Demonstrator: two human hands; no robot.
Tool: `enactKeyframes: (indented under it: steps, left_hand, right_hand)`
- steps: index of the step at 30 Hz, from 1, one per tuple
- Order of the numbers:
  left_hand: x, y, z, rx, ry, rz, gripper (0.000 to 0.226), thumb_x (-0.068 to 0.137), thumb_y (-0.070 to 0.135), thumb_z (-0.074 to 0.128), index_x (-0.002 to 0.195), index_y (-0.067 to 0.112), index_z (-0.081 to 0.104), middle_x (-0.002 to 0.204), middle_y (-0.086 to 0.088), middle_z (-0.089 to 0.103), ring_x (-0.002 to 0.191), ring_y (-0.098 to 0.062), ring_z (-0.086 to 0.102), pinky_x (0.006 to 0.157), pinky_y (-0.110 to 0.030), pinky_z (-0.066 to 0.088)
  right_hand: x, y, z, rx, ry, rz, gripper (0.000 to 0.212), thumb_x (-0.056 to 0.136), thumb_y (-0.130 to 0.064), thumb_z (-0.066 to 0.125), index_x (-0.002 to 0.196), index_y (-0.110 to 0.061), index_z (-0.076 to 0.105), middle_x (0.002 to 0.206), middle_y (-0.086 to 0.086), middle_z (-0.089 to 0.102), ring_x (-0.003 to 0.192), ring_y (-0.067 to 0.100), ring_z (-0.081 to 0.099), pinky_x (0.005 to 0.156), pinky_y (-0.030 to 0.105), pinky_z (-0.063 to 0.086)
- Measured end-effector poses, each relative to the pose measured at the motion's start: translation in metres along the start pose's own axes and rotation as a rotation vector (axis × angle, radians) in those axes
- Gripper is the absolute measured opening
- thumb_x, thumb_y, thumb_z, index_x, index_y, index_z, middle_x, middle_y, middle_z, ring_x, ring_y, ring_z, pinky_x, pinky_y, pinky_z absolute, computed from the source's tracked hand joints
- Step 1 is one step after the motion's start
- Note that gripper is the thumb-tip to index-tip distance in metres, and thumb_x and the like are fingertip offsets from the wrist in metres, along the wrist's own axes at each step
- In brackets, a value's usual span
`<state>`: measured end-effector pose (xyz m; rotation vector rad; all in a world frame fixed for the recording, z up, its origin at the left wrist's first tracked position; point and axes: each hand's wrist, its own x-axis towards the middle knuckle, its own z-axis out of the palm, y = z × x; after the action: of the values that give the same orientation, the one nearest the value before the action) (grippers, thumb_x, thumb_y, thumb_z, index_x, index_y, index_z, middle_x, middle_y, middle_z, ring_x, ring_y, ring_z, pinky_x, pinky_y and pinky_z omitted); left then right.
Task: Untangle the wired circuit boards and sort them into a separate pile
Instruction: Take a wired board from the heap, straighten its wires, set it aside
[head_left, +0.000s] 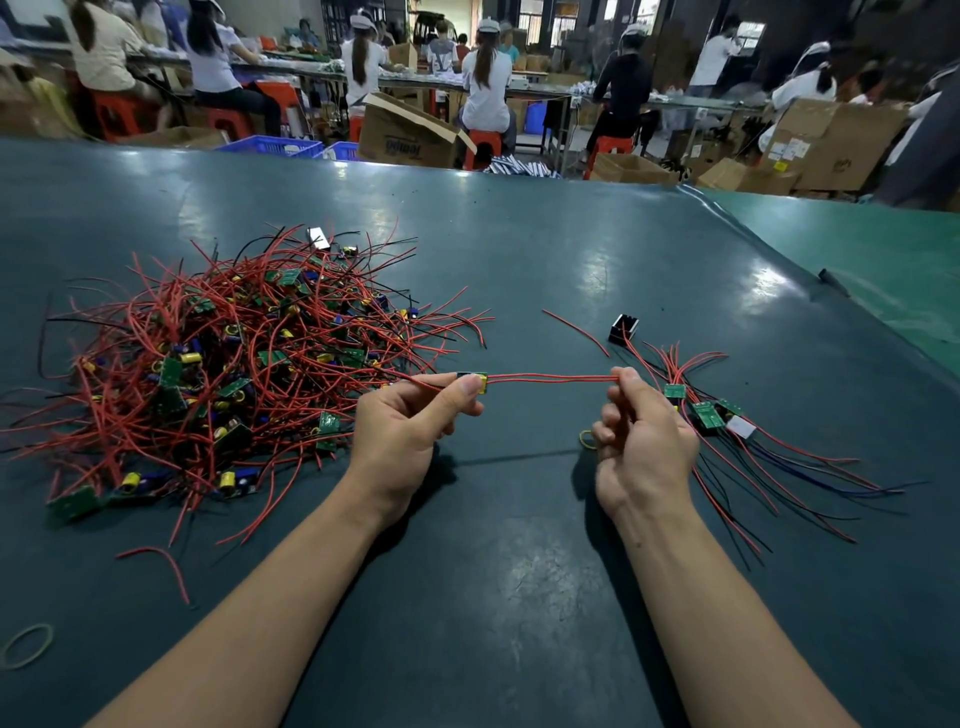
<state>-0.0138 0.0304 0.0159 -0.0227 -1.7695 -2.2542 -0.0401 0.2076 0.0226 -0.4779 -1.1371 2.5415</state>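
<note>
Head view: we are pinching one circuit board (474, 382) in our left hand (402, 434) while our right hand (641, 434) is gripping its red wires (550, 379), stretched between them. Pulling gently should free trailing leads from the tangled heap (228, 353) beyond our left hand; the sorted pile (711, 415) is lying just beside our right.

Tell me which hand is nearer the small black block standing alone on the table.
Right. The right hand sits just below the black block, pinching the red wires. The left hand holds the board farther left, beside the tangled pile.
</note>
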Motion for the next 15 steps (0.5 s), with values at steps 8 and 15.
enactKeyframes:
  steps: [8, 15]
  left_hand:
    - [0.005, 0.005, -0.002, -0.318, 0.051, -0.036, 0.015, 0.083, 0.008, 0.063, 0.084, 0.016, 0.050, 0.090, -0.012, 0.074, 0.079, -0.022, 0.070, 0.067, -0.027, 0.054]
    - [-0.003, 0.012, -0.001, -0.221, -0.251, -0.273, 0.017, 0.077, 0.020, 0.064, 0.085, 0.009, 0.055, 0.063, -0.007, 0.065, 0.046, -0.010, 0.051, 0.049, -0.019, 0.046]
  right_hand:
    - [0.002, -0.003, -0.004, -0.046, -0.062, 0.068, 0.014, 0.095, -0.015, 0.057, 0.082, -0.009, 0.060, 0.061, 0.000, 0.057, 0.043, 0.010, 0.047, 0.040, 0.017, 0.031]
    - [-0.010, -0.001, 0.000, -0.286, -0.361, 0.222, 0.017, 0.084, -0.027, 0.067, 0.085, -0.011, 0.071, 0.064, -0.003, 0.059, 0.043, 0.007, 0.046, 0.035, 0.015, 0.028]
